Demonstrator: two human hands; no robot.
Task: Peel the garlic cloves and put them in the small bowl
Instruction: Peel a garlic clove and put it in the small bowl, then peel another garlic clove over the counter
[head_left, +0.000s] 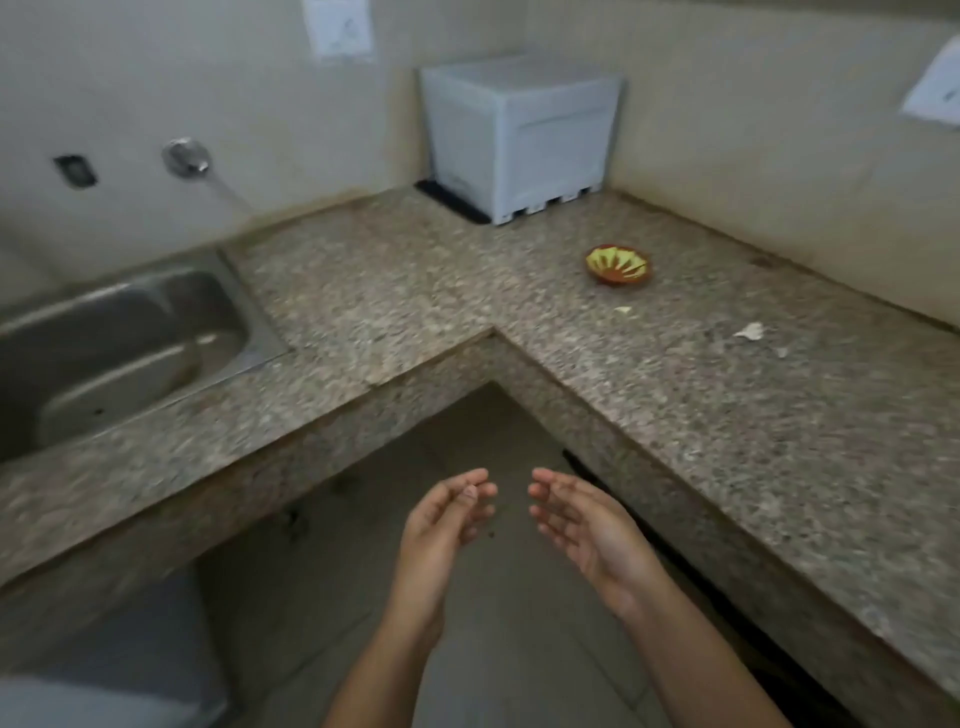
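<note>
Garlic scraps (749, 331), papery white, lie near the round bowl (618, 265) on the speckled granite counter (675, 415); left hand (441, 525) and right hand (582, 525) hang slack, empty.

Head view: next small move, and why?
Probably reach the right hand toward the white piece on the counter, right of the small bowl. It and the left hand are open, holding nothing; whether that piece is clove or peel is unclear.
</note>
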